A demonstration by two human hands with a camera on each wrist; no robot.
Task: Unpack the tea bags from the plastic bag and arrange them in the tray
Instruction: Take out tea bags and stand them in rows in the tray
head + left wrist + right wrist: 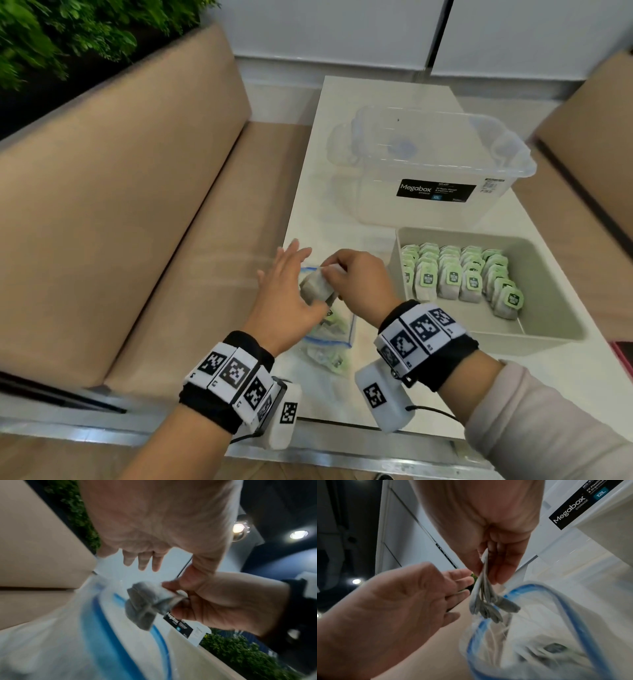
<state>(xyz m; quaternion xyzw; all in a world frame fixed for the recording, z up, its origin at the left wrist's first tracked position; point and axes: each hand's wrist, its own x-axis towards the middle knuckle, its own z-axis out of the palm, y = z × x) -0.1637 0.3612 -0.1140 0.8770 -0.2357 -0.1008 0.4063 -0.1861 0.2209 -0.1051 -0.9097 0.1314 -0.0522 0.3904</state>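
Observation:
My right hand point(337, 270) pinches a small bunch of grey tea bags point(317, 287) by their top edges, just above the mouth of a clear zip bag point(330, 337) with a blue seal. The same bunch of tea bags point(489, 604) hangs from my right fingers point(503, 566) over the zip bag's mouth point(539, 615). My left hand point(289, 274) is beside the bunch with fingers spread and straight, holding nothing. More tea bags with green tags lie inside the zip bag. A beige tray point(548, 329) on the right holds several rows of green-tagged tea bags point(462, 277).
A clear Megabox storage box point(435, 164) stands behind the tray on the white table point(325, 192). A tan bench point(120, 205) runs along the left, with green plants point(68, 34) behind it. Another tan seat point(589, 137) is at the right.

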